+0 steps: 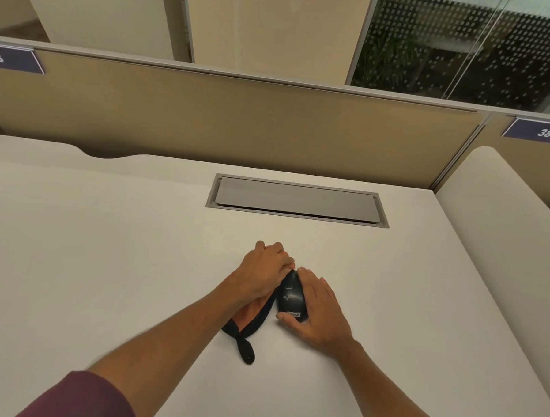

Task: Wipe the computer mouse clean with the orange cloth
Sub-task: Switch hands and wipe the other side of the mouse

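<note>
We see a dark plastic computer mouse [291, 293] with a faint sheen at the lower centre of the frame, and beside it soft orange cloth [250, 315] edged in black fabric. The desk [106, 247] is smooth, matt off-white; its cable hatch [298, 200] looks like brushed grey metal, and the partition [240, 123] above looks like matt tan fabric.

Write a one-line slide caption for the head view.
Right hand steadies the dark computer mouse on the white desk while the left hand presses the orange cloth beside it.
</note>
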{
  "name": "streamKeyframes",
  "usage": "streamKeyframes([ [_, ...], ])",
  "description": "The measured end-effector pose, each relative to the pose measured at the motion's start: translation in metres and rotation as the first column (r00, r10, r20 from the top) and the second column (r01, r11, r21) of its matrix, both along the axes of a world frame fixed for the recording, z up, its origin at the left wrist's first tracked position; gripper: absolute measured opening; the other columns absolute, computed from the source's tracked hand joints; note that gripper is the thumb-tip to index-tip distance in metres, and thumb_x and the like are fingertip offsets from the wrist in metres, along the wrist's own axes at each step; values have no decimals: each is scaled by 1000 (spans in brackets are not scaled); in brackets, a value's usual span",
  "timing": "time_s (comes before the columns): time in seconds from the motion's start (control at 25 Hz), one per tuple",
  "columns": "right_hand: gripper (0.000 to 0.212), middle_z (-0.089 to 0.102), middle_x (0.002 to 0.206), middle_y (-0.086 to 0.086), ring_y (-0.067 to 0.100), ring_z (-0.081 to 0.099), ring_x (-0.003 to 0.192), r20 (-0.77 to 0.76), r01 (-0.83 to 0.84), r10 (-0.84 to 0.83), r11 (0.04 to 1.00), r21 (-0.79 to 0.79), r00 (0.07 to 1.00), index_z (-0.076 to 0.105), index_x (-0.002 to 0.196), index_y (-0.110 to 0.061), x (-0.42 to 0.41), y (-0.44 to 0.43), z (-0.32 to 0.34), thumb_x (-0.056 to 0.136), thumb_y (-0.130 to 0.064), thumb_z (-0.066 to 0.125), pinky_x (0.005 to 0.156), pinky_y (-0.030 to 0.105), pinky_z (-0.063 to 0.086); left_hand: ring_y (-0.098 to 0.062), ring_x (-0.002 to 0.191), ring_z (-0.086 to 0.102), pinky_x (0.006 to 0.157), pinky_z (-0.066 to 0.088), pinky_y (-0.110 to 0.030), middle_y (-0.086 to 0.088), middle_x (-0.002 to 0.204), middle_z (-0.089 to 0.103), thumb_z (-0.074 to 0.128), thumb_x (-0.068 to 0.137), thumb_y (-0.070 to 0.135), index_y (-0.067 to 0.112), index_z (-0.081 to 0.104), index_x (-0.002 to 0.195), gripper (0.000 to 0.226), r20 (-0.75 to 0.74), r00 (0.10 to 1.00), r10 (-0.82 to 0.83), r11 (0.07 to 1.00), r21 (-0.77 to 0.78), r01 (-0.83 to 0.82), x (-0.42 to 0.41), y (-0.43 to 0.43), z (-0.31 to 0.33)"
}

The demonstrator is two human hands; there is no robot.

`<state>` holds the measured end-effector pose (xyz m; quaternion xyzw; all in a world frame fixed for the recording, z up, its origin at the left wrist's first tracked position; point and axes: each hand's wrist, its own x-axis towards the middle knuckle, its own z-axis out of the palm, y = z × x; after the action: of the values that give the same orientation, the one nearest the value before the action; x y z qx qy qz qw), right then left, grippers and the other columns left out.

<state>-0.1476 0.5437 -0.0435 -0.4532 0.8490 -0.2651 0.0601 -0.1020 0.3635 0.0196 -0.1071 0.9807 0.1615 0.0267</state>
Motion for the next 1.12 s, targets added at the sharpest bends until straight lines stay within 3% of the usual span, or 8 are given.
streamKeyframes([
  [0.16, 92, 30, 158, -4, 15, 28, 145, 12, 2, -2, 1000, -14, 1000, 20, 152, -23, 1, -1, -2, 82, -73, 51, 122, 38, 16, -23, 112, 47, 90, 44, -30, 2, 130, 55, 42, 102, 38, 28, 59, 129, 33, -74, 993, -91, 992, 85, 97, 18, 0, 0],
  [0.28, 92, 32, 156, -3, 15, 30, 143, 4, 7, -7, 1000, -4, 1000, 19, 151, -25, 1, -1, -2, 81, -76, 49, 121, 41, 20, -23, 114, 47, 90, 43, -29, 3, 131, 54, 43, 102, 36, 28, 59, 130, 33, -166, 980, 110, 982, 174, -81, 24, 1, -2],
  [0.36, 91, 34, 155, -3, 15, 33, 141, -1, 8, -8, 1000, -7, 1000, 20, 150, -26, 1, -1, -3, 81, -76, 49, 120, 44, 24, -24, 115, 47, 92, 44, -31, 1, 132, 54, 42, 103, 34, 27, 58, 131, 33, -131, 974, 183, 966, 208, -154, 22, 5, -3],
  [0.56, 91, 35, 154, -4, 14, 34, 140, 1, -2, 2, 1000, -3, 1000, 22, 150, -24, 0, -1, -2, 81, -76, 51, 117, 46, 28, -23, 112, 49, 97, 43, -34, 4, 128, 56, 42, 103, 32, 27, 61, 127, 31, -171, 985, 39, 979, 205, -3, 36, 9, -5],
  [0.8, 90, 38, 151, -4, 14, 38, 136, -4, 6, -6, 1000, -13, 1000, 26, 149, -21, 2, -1, 1, 81, -73, 54, 114, 46, 32, -16, 111, 44, 87, 48, -30, 11, 132, 52, 43, 101, 40, 35, 56, 130, 32, -234, 964, -129, 981, 115, 159, 77, 14, -12],
  [1.0, 86, 39, 150, -6, 13, 39, 136, 9, -14, 14, 999, -31, 1000, 26, 148, -24, 2, -2, 5, 82, -70, 55, 114, 46, 31, -19, 114, 47, 92, 48, -29, 6, 132, 53, 43, 103, 34, 28, 56, 131, 32, -355, 925, 136, 975, 215, -60, 56, 22, -3],
  [1.12, 79, 40, 149, -8, 11, 38, 137, 21, -15, 16, 999, -40, 1000, 28, 147, -28, 1, -1, 5, 83, -64, 57, 115, 47, 29, -22, 115, 47, 90, 44, -26, 5, 132, 53, 41, 103, 34, 27, 57, 131, 32, -286, 956, 70, 987, 157, -25, 37, 27, -4],
])
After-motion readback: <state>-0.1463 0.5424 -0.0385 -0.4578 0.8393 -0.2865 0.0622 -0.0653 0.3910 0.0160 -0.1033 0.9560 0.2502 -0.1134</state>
